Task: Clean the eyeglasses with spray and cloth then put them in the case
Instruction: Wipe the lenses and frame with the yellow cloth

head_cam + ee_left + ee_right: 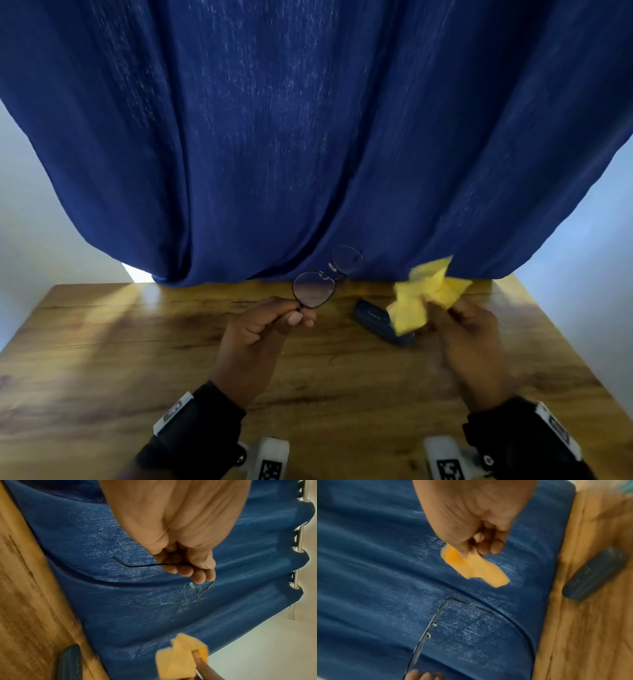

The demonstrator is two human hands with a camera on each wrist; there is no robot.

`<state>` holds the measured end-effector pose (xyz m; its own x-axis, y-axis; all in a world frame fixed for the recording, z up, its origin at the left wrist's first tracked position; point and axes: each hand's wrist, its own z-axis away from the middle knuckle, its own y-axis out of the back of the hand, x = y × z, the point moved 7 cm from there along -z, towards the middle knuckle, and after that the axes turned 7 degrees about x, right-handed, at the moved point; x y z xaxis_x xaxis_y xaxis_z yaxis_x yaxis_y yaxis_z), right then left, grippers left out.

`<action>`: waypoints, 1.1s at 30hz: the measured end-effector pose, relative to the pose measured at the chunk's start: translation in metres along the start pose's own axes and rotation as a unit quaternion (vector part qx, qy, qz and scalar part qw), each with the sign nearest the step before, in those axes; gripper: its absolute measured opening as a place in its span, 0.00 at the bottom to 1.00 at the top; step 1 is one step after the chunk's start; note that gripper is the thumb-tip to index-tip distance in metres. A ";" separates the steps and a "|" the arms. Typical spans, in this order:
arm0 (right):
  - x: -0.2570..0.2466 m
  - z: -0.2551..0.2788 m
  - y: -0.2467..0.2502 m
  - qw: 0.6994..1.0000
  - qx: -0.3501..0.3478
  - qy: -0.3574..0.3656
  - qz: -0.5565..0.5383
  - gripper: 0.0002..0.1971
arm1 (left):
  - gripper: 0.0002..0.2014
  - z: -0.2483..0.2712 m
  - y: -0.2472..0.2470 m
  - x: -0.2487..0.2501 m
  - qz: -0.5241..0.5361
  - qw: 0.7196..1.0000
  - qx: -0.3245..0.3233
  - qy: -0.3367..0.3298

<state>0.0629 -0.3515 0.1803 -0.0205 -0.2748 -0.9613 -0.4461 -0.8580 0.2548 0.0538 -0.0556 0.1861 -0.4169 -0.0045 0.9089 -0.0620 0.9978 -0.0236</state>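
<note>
My left hand (291, 317) pinches the thin dark-framed eyeglasses (315, 289) at the hinge of the near lens and holds them up above the table, temples unfolded. In the left wrist view the eyeglasses (190, 593) hang below my left hand (193, 569). My right hand (442, 313) grips a crumpled yellow cloth (424, 296) in the air, to the right of the glasses and apart from them. The right wrist view shows the cloth (474, 566) under my right hand (479, 543), with the eyeglasses (436, 623) below it. A closed dark blue case (380, 320) lies on the table beneath the cloth.
The wooden table (137, 359) stretches out in front of me. A dark blue curtain (308, 137) hangs right behind its far edge. White walls flank the curtain on both sides. No spray bottle is in view.
</note>
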 end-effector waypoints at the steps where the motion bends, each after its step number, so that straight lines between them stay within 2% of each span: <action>1: 0.012 0.001 -0.012 0.997 -0.049 -0.062 -0.021 0.09 | 0.06 0.000 -0.002 0.001 -0.003 1.000 -0.007 -0.007; 4: 0.015 0.019 -0.055 0.958 -0.160 -0.189 -0.144 0.11 | 0.09 0.002 -0.011 -0.001 -0.062 0.996 -0.037 -0.046; 7: -0.007 0.036 -0.089 0.901 -0.244 -0.233 -0.273 0.16 | 0.10 0.006 -0.021 -0.002 -0.113 0.988 -0.068 -0.075; 9: -0.015 0.037 -0.097 0.869 -0.259 -0.263 -0.328 0.22 | 0.10 0.007 -0.023 -0.003 -0.126 0.986 -0.075 -0.075; 11: -0.016 0.034 -0.099 0.861 -0.259 -0.265 -0.350 0.24 | 0.10 0.008 -0.023 -0.001 -0.135 0.985 -0.078 -0.080; 17: -0.012 0.028 -0.104 0.880 -0.279 -0.196 -0.331 0.13 | 0.09 0.009 -0.025 -0.004 -0.150 0.981 -0.102 -0.070; 23: -0.020 0.020 -0.101 0.915 -0.266 -0.120 -0.280 0.11 | 0.06 0.012 -0.029 -0.007 -0.163 0.976 -0.132 -0.065; 26: -0.019 0.018 -0.097 0.929 -0.263 -0.102 -0.240 0.15 | 0.11 0.014 -0.020 -0.015 -0.150 0.978 -0.142 -0.009; 29: -0.020 0.023 -0.093 0.936 -0.287 -0.073 -0.191 0.18 | 0.16 0.012 -0.007 -0.018 -0.101 0.987 -0.105 0.067; 33: -0.019 0.032 -0.094 0.951 -0.290 -0.011 -0.102 0.07 | 0.17 0.003 -0.009 -0.022 -0.083 0.984 -0.103 0.120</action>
<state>0.0766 -0.2519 0.1715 -0.0088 -0.0723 -0.9973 0.1256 -0.9896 0.0706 0.0612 -0.0646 0.1654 -0.1893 -0.1767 0.9659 0.0841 0.9771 0.1952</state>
